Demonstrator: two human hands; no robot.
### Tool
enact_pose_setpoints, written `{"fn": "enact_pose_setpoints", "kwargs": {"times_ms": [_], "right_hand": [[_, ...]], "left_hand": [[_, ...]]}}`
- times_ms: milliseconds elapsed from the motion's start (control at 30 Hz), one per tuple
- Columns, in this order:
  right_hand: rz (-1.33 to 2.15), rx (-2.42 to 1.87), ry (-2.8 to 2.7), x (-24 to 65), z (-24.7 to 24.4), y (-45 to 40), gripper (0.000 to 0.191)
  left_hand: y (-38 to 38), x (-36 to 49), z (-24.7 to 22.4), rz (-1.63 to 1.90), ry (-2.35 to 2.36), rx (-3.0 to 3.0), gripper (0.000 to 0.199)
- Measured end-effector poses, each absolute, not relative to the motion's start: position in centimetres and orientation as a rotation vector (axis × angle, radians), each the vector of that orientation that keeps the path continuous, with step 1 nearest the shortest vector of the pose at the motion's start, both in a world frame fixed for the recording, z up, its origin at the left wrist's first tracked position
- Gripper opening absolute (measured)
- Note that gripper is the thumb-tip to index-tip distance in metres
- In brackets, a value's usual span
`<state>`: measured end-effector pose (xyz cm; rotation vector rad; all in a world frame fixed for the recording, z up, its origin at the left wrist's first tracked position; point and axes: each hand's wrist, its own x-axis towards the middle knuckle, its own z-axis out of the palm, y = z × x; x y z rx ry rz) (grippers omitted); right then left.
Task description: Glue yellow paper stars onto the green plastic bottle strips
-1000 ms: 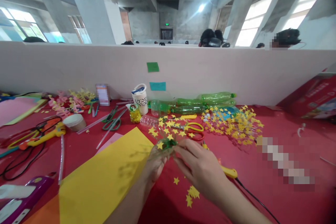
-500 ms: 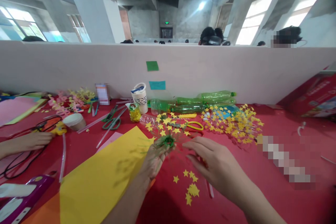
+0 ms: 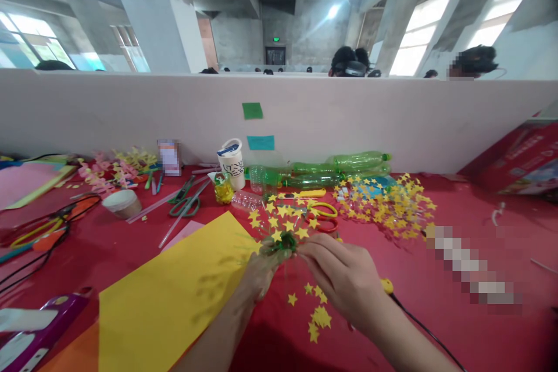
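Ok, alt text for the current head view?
A person's left hand holds a green piece with yellow stars fanning out, the right hand at its edge, over a red table. Loose stars lie nearer the viewer; a yellow sheet lies left, green bottles behind.

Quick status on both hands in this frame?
Left hand: closed, holding the green piece with yellow stars.
Right hand: fingers drawn together beside that piece; whether they grip anything cannot be told.
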<state>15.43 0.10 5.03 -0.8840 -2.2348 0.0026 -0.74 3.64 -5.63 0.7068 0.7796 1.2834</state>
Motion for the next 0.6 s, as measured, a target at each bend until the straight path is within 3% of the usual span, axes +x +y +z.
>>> {"fn": "enact_pose_setpoints", "kwargs": {"times_ms": [167,367,600], "right_hand": [[0.159,-0.873,-2.247,14.8,4.7,-0.3,0.023],[0.509,-0.919,-2.018,14.2,4.0,-0.3,0.019],[0.367,-0.902,-1.966,14.2,3.6,0.2,0.018]], "left_hand": [[3.9,-0.9,-5.9,1.277,0.800,0.706,0.032],[3.5,-0.9,-5.8,1.351,0.723,0.680,0.018],[3.2,-0.5,-4.6,1.328,0.683,0.697,0.021]]}}
